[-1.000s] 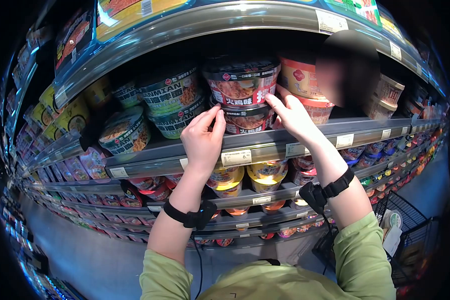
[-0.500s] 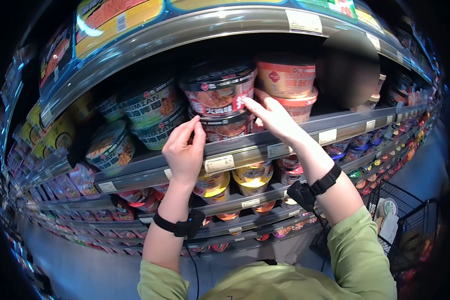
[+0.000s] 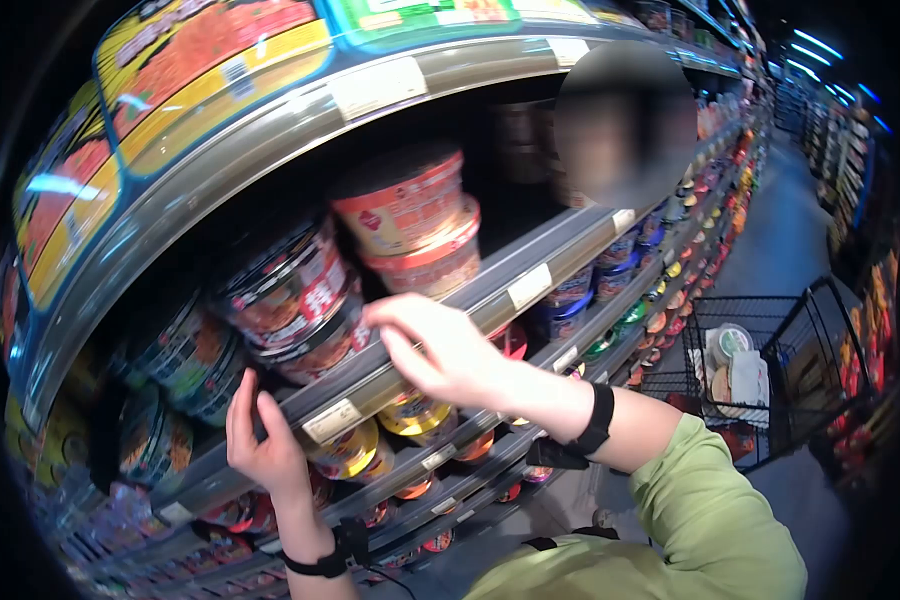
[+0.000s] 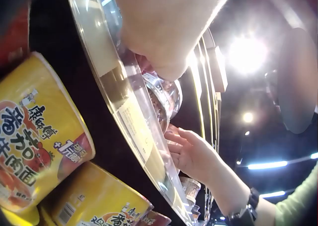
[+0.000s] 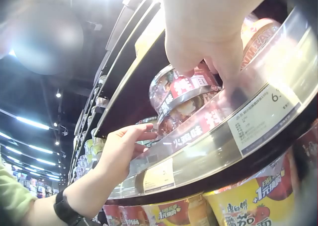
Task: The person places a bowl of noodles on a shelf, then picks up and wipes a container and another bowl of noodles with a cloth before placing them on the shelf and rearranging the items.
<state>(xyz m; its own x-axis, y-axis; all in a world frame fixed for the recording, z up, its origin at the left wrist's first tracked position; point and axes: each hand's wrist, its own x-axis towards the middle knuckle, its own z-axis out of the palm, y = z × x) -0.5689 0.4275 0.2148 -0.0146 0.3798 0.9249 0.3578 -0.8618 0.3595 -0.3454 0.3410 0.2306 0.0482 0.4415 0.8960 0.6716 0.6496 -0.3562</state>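
Note:
Two black-and-red instant noodle bowls stand stacked on the shelf, the upper bowl (image 3: 282, 285) on the lower bowl (image 3: 320, 345), both blurred in the head view. My left hand (image 3: 265, 445) is in front of the shelf edge, below and left of the stack, thumb and fingers apart with nothing between them. Just right of the lower bowl, my right hand (image 3: 440, 345) is over the shelf lip with its fingers loosely bent and holds nothing. In the right wrist view the upper bowl (image 5: 191, 84) shows partly behind the right hand (image 5: 208, 37).
Stacked orange bowls (image 3: 400, 215) stand to the right, green-black bowls (image 3: 185, 345) to the left. A shelf rail (image 3: 530, 290) with price tags runs along the front, and yellow noodle tubs (image 4: 39, 141) sit underneath. A black wire cart (image 3: 770, 400) holding goods stands at the right.
The head view has swung right, so the stack and shelf now sit further left and tilted. Both hands have drawn back from the bowls, which stay stacked on the shelf.

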